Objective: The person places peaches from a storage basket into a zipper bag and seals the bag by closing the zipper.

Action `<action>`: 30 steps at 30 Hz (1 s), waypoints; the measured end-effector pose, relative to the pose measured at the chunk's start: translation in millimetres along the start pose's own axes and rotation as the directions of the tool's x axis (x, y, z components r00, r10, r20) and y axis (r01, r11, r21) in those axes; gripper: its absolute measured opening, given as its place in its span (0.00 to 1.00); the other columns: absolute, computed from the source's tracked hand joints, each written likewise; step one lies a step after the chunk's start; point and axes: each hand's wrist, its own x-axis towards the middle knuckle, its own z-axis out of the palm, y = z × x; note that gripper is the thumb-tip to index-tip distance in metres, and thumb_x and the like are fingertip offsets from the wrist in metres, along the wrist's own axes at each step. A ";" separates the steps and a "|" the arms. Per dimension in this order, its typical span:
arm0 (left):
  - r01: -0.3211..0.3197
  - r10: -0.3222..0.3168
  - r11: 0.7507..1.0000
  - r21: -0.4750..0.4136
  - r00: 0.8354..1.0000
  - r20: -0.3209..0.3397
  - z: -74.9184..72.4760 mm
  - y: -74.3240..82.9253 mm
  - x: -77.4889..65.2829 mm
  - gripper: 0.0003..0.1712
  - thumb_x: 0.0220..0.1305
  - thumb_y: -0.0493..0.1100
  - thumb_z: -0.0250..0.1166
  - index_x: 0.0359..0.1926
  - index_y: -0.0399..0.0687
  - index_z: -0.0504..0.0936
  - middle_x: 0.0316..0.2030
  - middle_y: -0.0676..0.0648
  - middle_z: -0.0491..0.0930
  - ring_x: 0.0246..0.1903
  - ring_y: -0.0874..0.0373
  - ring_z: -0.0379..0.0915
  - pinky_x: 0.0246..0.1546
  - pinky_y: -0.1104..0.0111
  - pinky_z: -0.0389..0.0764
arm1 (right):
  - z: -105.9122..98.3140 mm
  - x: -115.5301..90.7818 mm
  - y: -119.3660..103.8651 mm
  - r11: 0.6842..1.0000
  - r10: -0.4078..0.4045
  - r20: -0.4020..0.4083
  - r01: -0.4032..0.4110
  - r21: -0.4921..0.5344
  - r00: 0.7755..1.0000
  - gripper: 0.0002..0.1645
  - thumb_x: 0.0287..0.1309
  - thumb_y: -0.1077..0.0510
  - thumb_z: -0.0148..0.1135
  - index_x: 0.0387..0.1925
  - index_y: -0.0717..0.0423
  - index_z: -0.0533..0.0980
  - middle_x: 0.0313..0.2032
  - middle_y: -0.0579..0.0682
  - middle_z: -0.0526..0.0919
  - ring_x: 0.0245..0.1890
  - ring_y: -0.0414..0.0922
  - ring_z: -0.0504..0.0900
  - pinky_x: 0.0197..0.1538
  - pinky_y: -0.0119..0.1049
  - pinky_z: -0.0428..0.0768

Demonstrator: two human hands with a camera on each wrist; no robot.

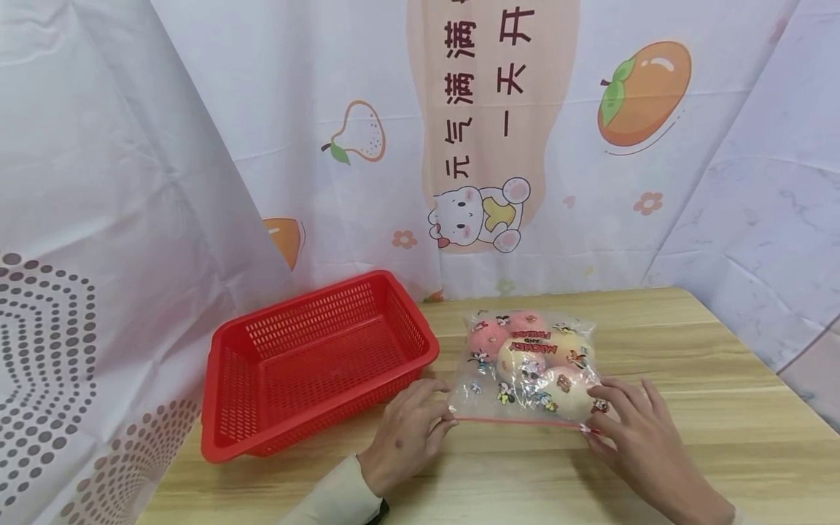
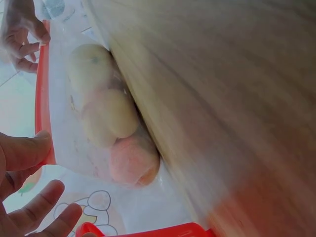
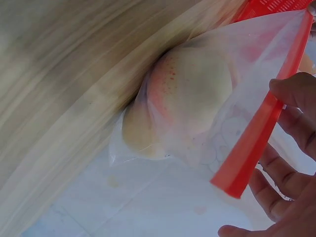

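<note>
A clear zip bag (image 1: 482, 405) printed with cartoon figures lies on the table, its red-edged opening toward me. Several round, peach-like fruits (image 1: 564, 390) in pink and pale yellow fill its far part. My left hand (image 1: 410, 430) pinches the bag's left corner between thumb and finger, and the left wrist view shows the other fingers spread loosely. At the right end of the red strip (image 3: 256, 138), my right hand (image 1: 633, 430) pinches the edge with its thumb and fingers. Both hands hold the strip stretched between them.
A red plastic basket (image 1: 315, 408) with perforated walls stands left of the bag, close to my left hand. The wooden table (image 1: 709, 379) extends to the right. Printed curtains (image 1: 367, 204) hang behind and at the sides.
</note>
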 end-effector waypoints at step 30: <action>-0.033 0.033 0.999 0.007 0.998 -0.044 1.6 0.0 -2.2 0.04 0.57 0.42 0.75 0.31 0.52 0.87 0.49 0.51 0.81 0.50 0.59 0.76 0.49 0.62 0.81 | -13.8 -17.9 14.8 0.999 0.043 0.002 -0.043 -0.023 0.999 0.39 0.74 0.32 0.33 0.19 0.46 0.78 0.42 0.57 0.81 0.49 0.61 0.74 0.72 0.65 0.47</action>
